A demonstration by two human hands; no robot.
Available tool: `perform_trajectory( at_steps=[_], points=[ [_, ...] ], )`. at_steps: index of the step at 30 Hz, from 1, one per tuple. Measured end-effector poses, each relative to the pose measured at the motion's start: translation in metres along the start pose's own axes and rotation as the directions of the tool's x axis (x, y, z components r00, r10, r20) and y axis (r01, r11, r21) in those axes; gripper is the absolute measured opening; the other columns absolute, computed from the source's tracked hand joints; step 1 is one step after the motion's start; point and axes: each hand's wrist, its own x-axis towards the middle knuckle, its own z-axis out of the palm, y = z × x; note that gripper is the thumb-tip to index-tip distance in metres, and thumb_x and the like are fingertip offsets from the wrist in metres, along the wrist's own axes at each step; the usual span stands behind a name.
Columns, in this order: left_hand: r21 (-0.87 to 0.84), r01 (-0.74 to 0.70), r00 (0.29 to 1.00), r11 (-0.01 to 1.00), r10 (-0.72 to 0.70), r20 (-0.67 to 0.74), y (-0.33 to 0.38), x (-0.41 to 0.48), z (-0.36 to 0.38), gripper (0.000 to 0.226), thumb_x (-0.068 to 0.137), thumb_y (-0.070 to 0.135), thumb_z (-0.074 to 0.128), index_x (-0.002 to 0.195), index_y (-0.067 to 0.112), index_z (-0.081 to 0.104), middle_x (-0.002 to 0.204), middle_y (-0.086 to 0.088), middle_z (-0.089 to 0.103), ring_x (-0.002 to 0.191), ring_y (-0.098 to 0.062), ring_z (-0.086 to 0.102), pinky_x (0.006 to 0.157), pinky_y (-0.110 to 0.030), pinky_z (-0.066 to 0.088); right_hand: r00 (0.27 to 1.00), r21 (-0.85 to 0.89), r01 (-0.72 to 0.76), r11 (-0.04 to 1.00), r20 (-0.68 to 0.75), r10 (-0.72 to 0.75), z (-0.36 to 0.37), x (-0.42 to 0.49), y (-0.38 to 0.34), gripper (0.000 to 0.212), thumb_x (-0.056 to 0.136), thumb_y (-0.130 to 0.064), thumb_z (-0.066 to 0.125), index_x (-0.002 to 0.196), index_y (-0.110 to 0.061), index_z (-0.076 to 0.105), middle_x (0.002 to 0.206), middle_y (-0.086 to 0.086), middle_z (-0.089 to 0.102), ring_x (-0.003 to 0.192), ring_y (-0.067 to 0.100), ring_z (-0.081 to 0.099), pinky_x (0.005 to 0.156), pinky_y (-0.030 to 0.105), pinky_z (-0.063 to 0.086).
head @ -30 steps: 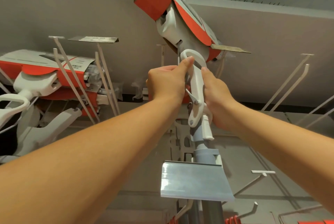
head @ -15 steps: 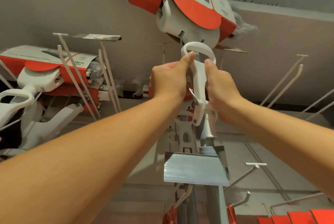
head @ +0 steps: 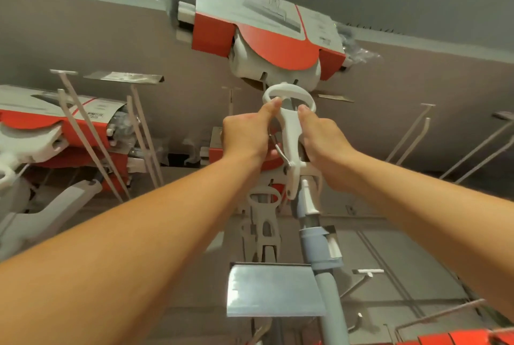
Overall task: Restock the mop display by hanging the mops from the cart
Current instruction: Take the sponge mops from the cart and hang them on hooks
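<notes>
Left hand (head: 244, 136), right hand (head: 324, 141) hold mop (head: 290, 133) — pegs (head: 406, 136) rightward.

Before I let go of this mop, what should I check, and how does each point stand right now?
1. Grip: the left hand and the right hand both hold the white lever: ok.
2. Mop seated on a peg: cannot tell; the mop head and the hands hide it.
3. Cardboard sleeve in place on the mop head: ok.
4. Pole clear of the label holder: it runs along the holder's right edge; contact cannot tell.
5. Bare pegs to the right for further mops: ok.
</notes>
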Motion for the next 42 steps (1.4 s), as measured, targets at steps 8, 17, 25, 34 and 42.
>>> perform_trajectory(
  at_steps=[8,17,25,34,42],
  points=[
    [-0.049,-0.015,1.0,0.999,0.014,-0.022,-0.004,0.002,-0.007,0.032,0.084,0.034,0.072,0.068,0.007,0.063,0.074,-0.012,0.064,0.063,-0.024,0.061,0.043,-0.024,0.049,0.999,-0.065,0.031,0.997,0.018,-0.03,0.007,0.007,-0.003,0.05,0.102,-0.044,0.027,0.07,-0.015,0.053,0.053,-0.003,0.047,0.049,0.012,0.042,0.053,0.029,0.031],
    [-0.073,-0.111,0.993,0.991,0.107,-0.053,0.004,-0.002,-0.014,0.035,0.081,0.027,0.076,0.057,0.008,0.059,0.052,-0.005,0.06,0.042,-0.016,0.058,0.038,-0.02,0.044,0.996,0.107,0.041,0.993,0.08,-0.049,0.015,0.006,-0.005,0.049,0.103,-0.041,0.027,0.075,-0.013,0.055,0.036,-0.011,0.039,0.04,0.007,0.039,0.053,0.026,0.033],
    [-0.032,-0.121,0.99,0.992,0.119,-0.071,0.009,-0.004,-0.018,0.033,0.077,0.029,0.079,0.055,0.012,0.061,0.047,0.001,0.06,0.042,-0.015,0.059,0.039,-0.02,0.044,0.995,0.12,0.061,0.991,0.077,-0.071,0.018,0.0,-0.004,0.06,0.103,-0.041,0.026,0.114,0.008,0.058,0.112,0.039,0.057,0.081,0.035,0.056,0.073,0.048,0.047],
    [-0.012,-0.101,0.994,0.995,0.1,-0.044,-0.001,-0.02,-0.018,0.029,0.078,0.028,0.078,0.057,0.012,0.067,0.051,-0.003,0.064,0.045,-0.018,0.062,0.041,-0.023,0.047,0.992,0.125,0.04,0.991,0.116,-0.055,0.013,-0.013,0.009,0.063,0.103,-0.042,0.025,0.112,0.01,0.059,0.108,0.04,0.057,0.082,0.035,0.057,0.075,0.041,0.046],
    [0.069,-0.128,0.985,0.989,0.135,-0.104,-0.015,-0.031,-0.024,0.028,0.075,0.025,0.08,0.054,0.011,0.068,0.047,-0.004,0.06,0.038,-0.014,0.055,0.041,-0.021,0.044,0.982,0.229,-0.082,0.97,0.184,0.04,0.024,-0.022,0.031,0.049,0.104,-0.041,0.024,0.09,-0.017,0.064,0.069,0.001,0.064,0.063,0.01,0.06,0.064,0.026,0.049]
  ],
)
